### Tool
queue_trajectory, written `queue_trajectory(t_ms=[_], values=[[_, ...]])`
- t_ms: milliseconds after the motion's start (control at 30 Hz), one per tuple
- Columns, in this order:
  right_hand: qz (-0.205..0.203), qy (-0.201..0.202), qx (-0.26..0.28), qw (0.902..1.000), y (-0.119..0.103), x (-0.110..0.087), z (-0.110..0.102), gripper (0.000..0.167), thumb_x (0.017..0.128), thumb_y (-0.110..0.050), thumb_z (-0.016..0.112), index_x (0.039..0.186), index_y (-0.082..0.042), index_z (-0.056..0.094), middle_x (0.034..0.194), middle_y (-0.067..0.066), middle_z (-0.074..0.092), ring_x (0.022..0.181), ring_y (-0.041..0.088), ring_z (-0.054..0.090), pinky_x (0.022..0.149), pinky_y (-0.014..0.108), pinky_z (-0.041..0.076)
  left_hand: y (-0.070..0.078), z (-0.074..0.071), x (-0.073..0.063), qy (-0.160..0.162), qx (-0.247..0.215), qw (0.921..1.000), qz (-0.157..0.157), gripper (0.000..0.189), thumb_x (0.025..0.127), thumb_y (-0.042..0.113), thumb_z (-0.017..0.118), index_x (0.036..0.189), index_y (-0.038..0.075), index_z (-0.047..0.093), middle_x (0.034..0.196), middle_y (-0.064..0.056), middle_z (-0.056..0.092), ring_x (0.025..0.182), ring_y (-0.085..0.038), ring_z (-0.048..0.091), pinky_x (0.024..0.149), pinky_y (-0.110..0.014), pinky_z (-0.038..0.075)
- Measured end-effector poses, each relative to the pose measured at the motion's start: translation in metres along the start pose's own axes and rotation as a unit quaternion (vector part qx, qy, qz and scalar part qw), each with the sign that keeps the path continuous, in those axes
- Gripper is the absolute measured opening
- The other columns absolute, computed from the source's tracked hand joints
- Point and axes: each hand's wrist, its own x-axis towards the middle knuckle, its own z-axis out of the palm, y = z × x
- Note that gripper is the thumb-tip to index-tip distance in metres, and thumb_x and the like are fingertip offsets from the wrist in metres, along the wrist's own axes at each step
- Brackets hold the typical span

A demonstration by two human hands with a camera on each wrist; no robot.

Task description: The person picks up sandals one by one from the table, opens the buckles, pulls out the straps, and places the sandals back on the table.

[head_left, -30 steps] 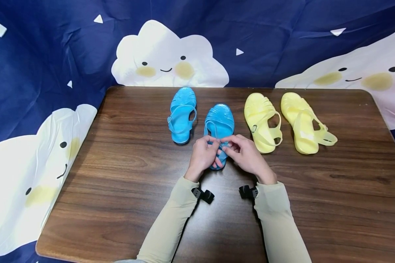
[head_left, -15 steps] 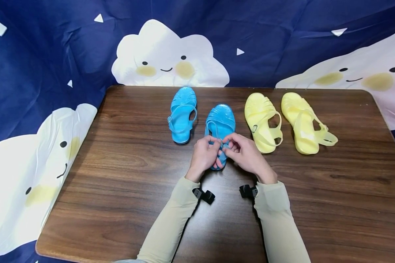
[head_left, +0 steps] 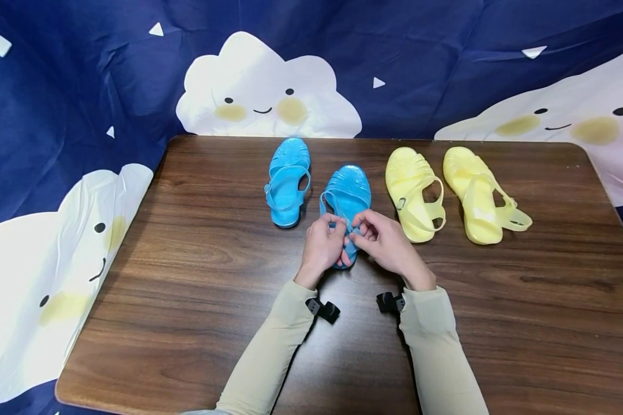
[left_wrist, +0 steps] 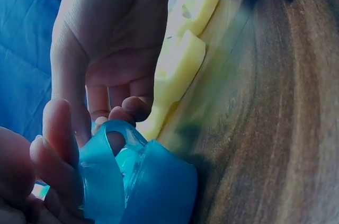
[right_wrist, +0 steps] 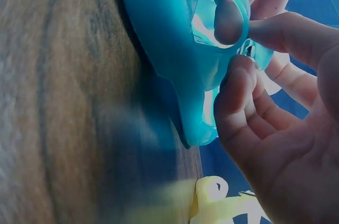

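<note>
Item 1: blue sandal, R. of blue pr. (head_left: 350, 187), approx. mid-table, toe pointing away from person, heel end partly hid. by both hands. Ankle strap (left_wrist: 100, 181) raised in a loop over heel; sm. metal buckle (right_wrist: 248, 48) on it, seen close in R. wrist view.

Item 2: left hand (head_left: 321, 243), at L. side of item 1. Fingers curled, narrow; thumb + finger grip strap, one fingertip showing thru loop in R. wrist view.

Item 3: right hand (head_left: 389, 245), opp. side, close to left. Narrow pinch: thumb + forefinger on strap at buckle; other fingers bent beneath. Whether buckle is fastened: can't tell, fingertips cover part.

Item 4: blue sandal, L. of pr. (head_left: 289, 183), just beside item 1 and a bit farther back; toe away, strap looped, buckle on L. side.

Items 5–6: yellow sandals, 2 pcs. — L. pc. (head_left: 412, 190), near right hand, w/ buckle on its L. side; R. pc. (head_left: 475, 196), alongside, strap end sticking out to R. Both toes away.

Misc.: brown wood-grain table (head_left: 202, 276); navy cloth (head_left: 415, 52) behind, w/ white cloud prints (head_left: 262, 124); beige sleeves (head_left: 267, 346), 2; blk. wrist devices (head_left: 323, 310), 1 per wrist.
</note>
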Motion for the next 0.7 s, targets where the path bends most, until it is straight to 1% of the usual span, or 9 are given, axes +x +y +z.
queue_trajectory(t_ms=[167,433,600,700], values=[[0.008,0.001,0.0,1.0,-0.0005,-0.0005,0.0003,0.012,0.087,-0.012,0.067,0.096,-0.011,0.059,0.08,0.003,0.055,0.069,0.015,0.05,0.061,0.023,0.041,-0.0011,0.0003,0.0006,0.002,-0.005,1.0,0.0,0.022,0.102,0.026,0.046,0.107,0.008,0.058,0.065,-0.005,0.067,0.036,-0.016,0.057,0.04,-0.032,0.049],[0.001,0.01,0.012,0.9999,0.0004,0.0003,0.0008,0.012,0.086,-0.01,0.069,0.094,-0.01,0.059,0.079,0.003,0.055,0.068,0.015,0.051,0.061,0.022,0.042,-0.0032,-0.0004,0.002,0.006,-0.014,0.9999,0.002,0.023,0.103,0.025,0.042,0.11,0.007,0.054,0.067,-0.006,0.068,0.035,-0.016,0.057,0.039,-0.033,0.049],[0.002,0.015,0.017,0.9997,0.0014,0.0,0.0009,0.012,0.087,-0.009,0.069,0.094,-0.008,0.059,0.08,0.003,0.056,0.069,0.015,0.052,0.061,0.021,0.043,-0.0006,-0.0006,0.0016,0.002,-0.001,1.0,-0.001,0.024,0.101,0.029,0.049,0.106,0.007,0.06,0.057,-0.005,0.065,0.035,-0.015,0.056,0.039,-0.03,0.048],[0.002,0.016,0.017,0.9997,0.0013,0.0001,0.0009,0.012,0.087,-0.009,0.069,0.094,-0.008,0.06,0.08,0.003,0.056,0.069,0.015,0.052,0.061,0.021,0.043,0.0008,-0.0007,0.001,-0.008,0.014,0.9999,0.002,0.023,0.098,0.029,0.054,0.099,0.009,0.064,0.05,-0.004,0.061,0.035,-0.014,0.055,0.038,-0.028,0.047]])
